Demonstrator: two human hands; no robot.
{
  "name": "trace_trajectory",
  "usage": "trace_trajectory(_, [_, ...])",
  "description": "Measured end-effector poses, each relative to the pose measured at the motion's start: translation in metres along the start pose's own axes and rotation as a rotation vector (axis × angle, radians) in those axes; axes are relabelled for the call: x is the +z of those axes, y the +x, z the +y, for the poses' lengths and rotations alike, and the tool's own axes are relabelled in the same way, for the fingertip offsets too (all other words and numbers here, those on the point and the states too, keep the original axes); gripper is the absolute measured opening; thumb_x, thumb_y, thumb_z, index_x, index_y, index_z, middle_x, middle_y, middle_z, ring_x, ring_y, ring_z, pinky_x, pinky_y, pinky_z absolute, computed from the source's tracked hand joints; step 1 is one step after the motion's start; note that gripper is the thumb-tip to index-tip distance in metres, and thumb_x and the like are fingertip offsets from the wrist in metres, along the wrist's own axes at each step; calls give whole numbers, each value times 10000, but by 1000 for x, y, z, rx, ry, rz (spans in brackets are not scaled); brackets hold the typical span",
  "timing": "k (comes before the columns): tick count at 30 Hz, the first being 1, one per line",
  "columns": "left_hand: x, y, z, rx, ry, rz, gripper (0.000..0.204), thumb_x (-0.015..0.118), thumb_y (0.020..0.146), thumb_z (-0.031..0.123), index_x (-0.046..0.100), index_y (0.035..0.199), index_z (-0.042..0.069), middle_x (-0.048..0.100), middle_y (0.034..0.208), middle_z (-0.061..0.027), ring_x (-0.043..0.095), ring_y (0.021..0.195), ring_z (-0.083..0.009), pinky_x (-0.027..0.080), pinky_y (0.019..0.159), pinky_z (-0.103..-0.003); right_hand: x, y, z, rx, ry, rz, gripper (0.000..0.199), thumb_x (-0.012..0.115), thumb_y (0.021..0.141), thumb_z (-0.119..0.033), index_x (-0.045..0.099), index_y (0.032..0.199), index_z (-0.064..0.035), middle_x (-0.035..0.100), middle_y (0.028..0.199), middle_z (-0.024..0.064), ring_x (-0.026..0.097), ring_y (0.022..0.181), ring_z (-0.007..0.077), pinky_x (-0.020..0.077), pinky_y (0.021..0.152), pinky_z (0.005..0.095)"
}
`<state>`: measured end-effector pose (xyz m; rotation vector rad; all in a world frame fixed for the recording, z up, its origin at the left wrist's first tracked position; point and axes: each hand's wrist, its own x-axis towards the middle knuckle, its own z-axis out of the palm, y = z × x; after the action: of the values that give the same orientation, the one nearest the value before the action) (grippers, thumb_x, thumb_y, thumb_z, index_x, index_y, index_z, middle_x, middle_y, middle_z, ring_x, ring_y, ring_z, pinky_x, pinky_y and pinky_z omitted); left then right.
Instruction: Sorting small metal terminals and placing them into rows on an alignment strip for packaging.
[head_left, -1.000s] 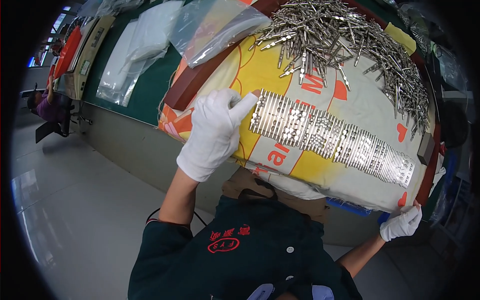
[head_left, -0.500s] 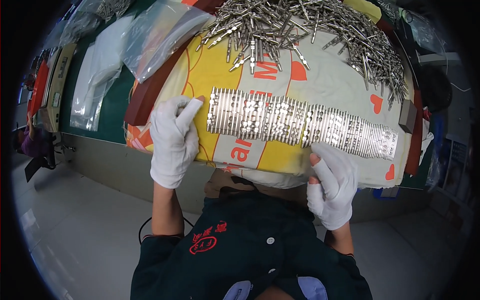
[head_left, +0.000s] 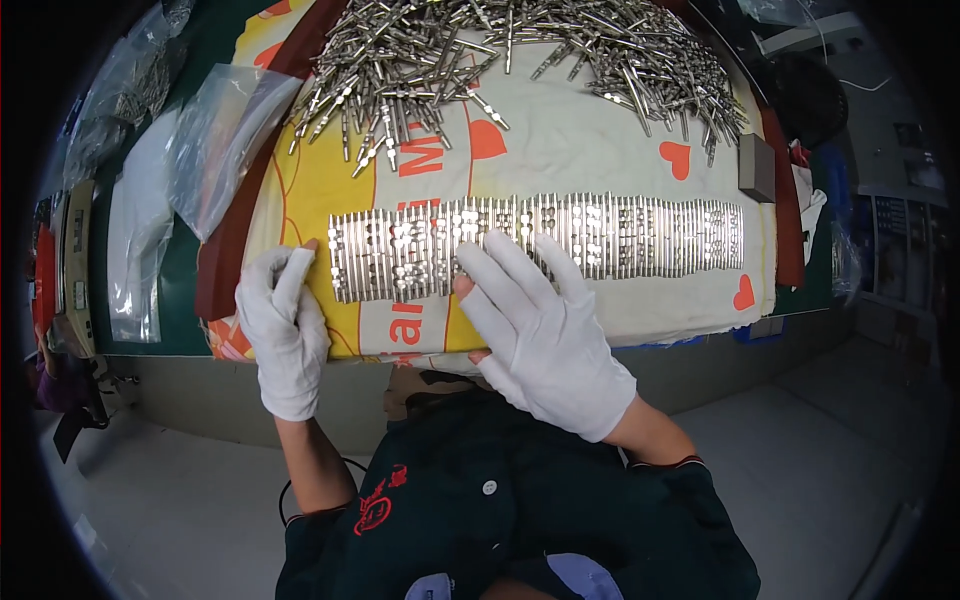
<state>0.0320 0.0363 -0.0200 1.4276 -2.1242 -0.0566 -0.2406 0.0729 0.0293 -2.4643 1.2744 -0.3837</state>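
A long row of slim silvery metal pins (head_left: pixel 640 235) lies side by side across a printed cloth (head_left: pixel 590 150). My right hand (head_left: pixel 545 340), in a white glove with the thumb and a fingertip bare, is open. Its spread fingers lie flat over the near edge of the row's middle and hide some pins. Just off the row's left end, my left hand (head_left: pixel 285 330) is gloved in the same way. Its fingers are closed together, the bare fingertip pointing up near the end pin, and no pin shows in them.
A loose heap of similar metal pins (head_left: pixel 400 70) covers the cloth's far side. Dark red wooden bars (head_left: pixel 240 220) border the cloth left and right, with a small grey block (head_left: pixel 757 168) at the right one. Clear plastic bags (head_left: pixel 225 135) lie on the green table to the left.
My right hand has moved left and up from the near edge, its fingers spreading over the row. My left hand stays beside the row's left end. The whole view has shifted and turned slightly.
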Motion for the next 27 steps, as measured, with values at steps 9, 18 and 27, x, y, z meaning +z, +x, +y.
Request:
trace_trajectory(9, [-1, 3, 2, 25, -6, -19, 506, 524, 733, -167, 589, 1180, 60, 582, 1031, -133, 568, 925, -309, 464, 829, -390, 21, 8, 2, -52, -22, -23, 595, 657, 825, -320, 509, 1275, 41, 401, 1446, 213, 334, 1383, 343, 226, 1131, 528])
trace_trajectory(18, [-1, 1, 1, 36, -20, 0, 496, 526, 734, -166, 593, 1172, 59, 585, 1024, -134, 569, 924, -306, 464, 830, -385, 24, 5, -2, -58, 62, 41, 586, 707, 771, -298, 534, 1230, 24, 410, 1441, 185, 337, 1381, 328, 251, 1128, 501])
trace_trajectory(27, [0, 2, 2, 11, -15, -2, 437, 530, 761, -146, 606, 1145, 49, 587, 1026, -135, 569, 925, -303, 459, 839, -380, 23, 30, -13, -75, 65, 108, 687, 705, 774, -416, 513, 1264, 24, 422, 1419, 178, 337, 1374, 332, 240, 1139, 491])
